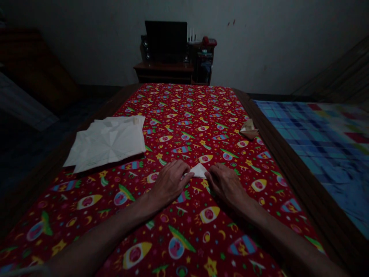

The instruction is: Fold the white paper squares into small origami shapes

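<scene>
A small white folded paper (199,170), triangular as far as it shows, lies on the red patterned cloth (173,127) between my two hands. My left hand (173,177) is closed on its left corner, thumb against the near edge. On the opposite corner, the curled fingers and thumb of my right hand (224,179) pinch the paper. Both outer corners are hidden under my fingers. Farther off to the left rests a stack of creased white paper sheets (111,142). A small folded brownish paper piece (249,129) sits near the right edge.
Dark wooden borders (279,154) run along both sides of the cloth. Beyond its far end stand a desk (164,68) with a dark monitor (166,38) and a red telephone (210,41). To the right spreads a blue checked cloth (311,134). The room is dim.
</scene>
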The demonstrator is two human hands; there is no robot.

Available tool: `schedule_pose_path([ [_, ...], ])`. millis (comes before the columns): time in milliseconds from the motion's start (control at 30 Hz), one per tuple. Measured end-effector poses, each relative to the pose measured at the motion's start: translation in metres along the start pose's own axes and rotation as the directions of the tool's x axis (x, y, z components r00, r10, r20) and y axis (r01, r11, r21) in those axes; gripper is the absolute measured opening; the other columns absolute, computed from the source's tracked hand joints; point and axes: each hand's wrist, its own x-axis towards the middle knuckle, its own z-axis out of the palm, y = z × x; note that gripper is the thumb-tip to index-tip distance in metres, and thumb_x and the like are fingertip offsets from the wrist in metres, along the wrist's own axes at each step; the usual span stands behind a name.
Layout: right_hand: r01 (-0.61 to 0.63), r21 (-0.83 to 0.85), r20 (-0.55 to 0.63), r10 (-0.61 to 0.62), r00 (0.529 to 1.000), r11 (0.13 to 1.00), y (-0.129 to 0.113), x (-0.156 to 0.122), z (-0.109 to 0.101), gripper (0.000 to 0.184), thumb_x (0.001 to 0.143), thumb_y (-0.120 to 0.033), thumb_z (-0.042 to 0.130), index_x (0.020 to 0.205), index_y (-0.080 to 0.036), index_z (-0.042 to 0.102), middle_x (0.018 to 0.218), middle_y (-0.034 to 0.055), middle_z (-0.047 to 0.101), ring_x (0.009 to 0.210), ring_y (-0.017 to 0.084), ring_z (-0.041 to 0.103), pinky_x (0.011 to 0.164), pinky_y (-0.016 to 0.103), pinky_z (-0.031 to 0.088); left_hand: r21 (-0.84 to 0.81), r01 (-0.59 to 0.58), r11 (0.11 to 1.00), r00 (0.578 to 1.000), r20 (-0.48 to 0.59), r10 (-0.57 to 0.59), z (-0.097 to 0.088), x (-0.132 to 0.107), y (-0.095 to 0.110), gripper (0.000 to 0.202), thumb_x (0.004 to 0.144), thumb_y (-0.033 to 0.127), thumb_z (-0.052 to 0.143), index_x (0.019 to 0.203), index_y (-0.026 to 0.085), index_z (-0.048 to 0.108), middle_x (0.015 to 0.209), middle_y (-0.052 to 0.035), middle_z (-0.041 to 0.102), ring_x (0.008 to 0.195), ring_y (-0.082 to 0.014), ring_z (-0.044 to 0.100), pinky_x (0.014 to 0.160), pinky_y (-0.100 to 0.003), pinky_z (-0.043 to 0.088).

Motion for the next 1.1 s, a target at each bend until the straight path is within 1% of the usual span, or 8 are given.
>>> schedule_pose_path([
  [133, 0.002, 0.004, 0.001, -0.002, 1.000, 1.000, 0.000, 0.000, 0.000, 0.025, 0.092, -0.028, 0.041, 0.073, -0.017, 0.053, 0.069, 0.0023, 0.049, 0.061, 0.014, 0.044, 0.058, 0.026, 0.029, -0.132, 0.029, 0.991, 1.000, 0.010, -0.028, 0.000, -0.003, -0.004, 0.014, 0.090, 0.028, 0.050, 0.081, 0.017, 0.052, 0.083, -0.0025, 0.053, 0.080, -0.0171, 0.050, 0.072, -0.031, 0.042],
  [300, 0.004, -0.008, 0.001, -0.004, 1.000, 1.000, 0.000, 0.000, 0.000, 0.026, 0.092, -0.027, 0.041, 0.071, -0.017, 0.052, 0.068, 0.0029, 0.050, 0.060, 0.013, 0.043, 0.057, 0.026, 0.029, -0.097, 0.044, 0.994, 0.999, 0.017, -0.043, 0.003, 0.001, -0.008, 0.020, 0.092, 0.023, 0.045, 0.075, 0.017, 0.052, 0.082, -0.0029, 0.051, 0.081, -0.0173, 0.048, 0.075, -0.032, 0.041],
  [433, 0.015, -0.021, 0.003, -0.015, 1.000, 1.000, 0.000, 0.000, 0.001, 0.025, 0.091, -0.027, 0.041, 0.071, -0.017, 0.053, 0.068, 0.0031, 0.051, 0.061, 0.014, 0.044, 0.057, 0.026, 0.029, -0.158, -0.017, 0.987, 0.999, 0.034, 0.023, 0.001, 0.001, -0.015, 0.012, 0.085, 0.029, 0.058, 0.082, 0.018, 0.054, 0.086, -0.0028, 0.052, 0.081, -0.0172, 0.049, 0.072, -0.031, 0.042],
  [500, 0.014, -0.016, 0.002, -0.014, 1.000, 1.000, -0.001, 0.000, 0.000, 0.025, 0.091, -0.026, 0.041, 0.071, -0.017, 0.053, 0.068, 0.0031, 0.051, 0.060, 0.014, 0.044, 0.057, 0.026, 0.029, -0.219, -0.027, 0.975, 0.998, 0.048, 0.038, -0.001, 0.001, -0.017, 0.011, 0.083, 0.026, 0.061, 0.084, 0.018, 0.055, 0.087, -0.0024, 0.053, 0.082, -0.0163, 0.050, 0.071, -0.029, 0.043],
  [600, 0.006, -0.006, -0.010, -0.006, 1.000, 1.000, -0.002, 0.001, 0.000, 0.024, 0.091, -0.026, 0.040, 0.071, -0.018, 0.052, 0.069, 0.0030, 0.051, 0.061, 0.014, 0.045, 0.059, 0.026, 0.030, -0.259, -0.018, 0.966, 0.998, 0.049, 0.032, -0.003, 0.001, -0.019, 0.006, 0.085, 0.019, 0.057, 0.080, 0.018, 0.055, 0.084, -0.0014, 0.052, 0.081, -0.0151, 0.051, 0.072, -0.028, 0.043],
  [800, -0.027, -0.001, -0.018, 0.027, 0.999, 1.000, -0.003, 0.001, -0.002, 0.029, 0.093, -0.029, 0.037, 0.071, -0.018, 0.052, 0.069, 0.0028, 0.052, 0.062, 0.014, 0.046, 0.059, 0.026, 0.030, -0.295, 0.037, 0.955, 0.999, 0.033, -0.029, 0.001, 0.004, -0.021, 0.009, 0.082, 0.020, 0.061, 0.074, 0.017, 0.058, 0.078, 0.0001, 0.052, 0.075, -0.0138, 0.051, 0.068, -0.026, 0.042],
  [933, -0.034, -0.031, -0.029, 0.033, 0.999, 0.999, -0.004, 0.001, 0.000, 0.027, 0.093, -0.029, 0.039, 0.073, -0.018, 0.054, 0.070, 0.0030, 0.053, 0.060, 0.014, 0.045, 0.058, 0.026, 0.029, -0.265, 0.090, 0.960, 0.996, 0.029, -0.086, 0.004, 0.005, -0.017, 0.013, 0.082, 0.018, 0.059, 0.069, 0.016, 0.057, 0.075, 0.0000, 0.051, 0.072, -0.0138, 0.051, 0.068, -0.027, 0.042],
  [1100, -0.039, -0.069, -0.019, 0.038, 0.999, 0.997, -0.003, 0.001, 0.003, 0.027, 0.092, -0.029, 0.039, 0.072, -0.017, 0.053, 0.070, 0.0034, 0.053, 0.061, 0.014, 0.046, 0.058, 0.027, 0.029, -0.124, 0.092, 0.988, 0.996, 0.001, -0.093, 0.005, 0.004, -0.007, 0.015, 0.086, 0.016, 0.050, 0.071, 0.016, 0.052, 0.080, -0.0029, 0.053, 0.080, -0.0176, 0.050, 0.073, -0.033, 0.042],
])
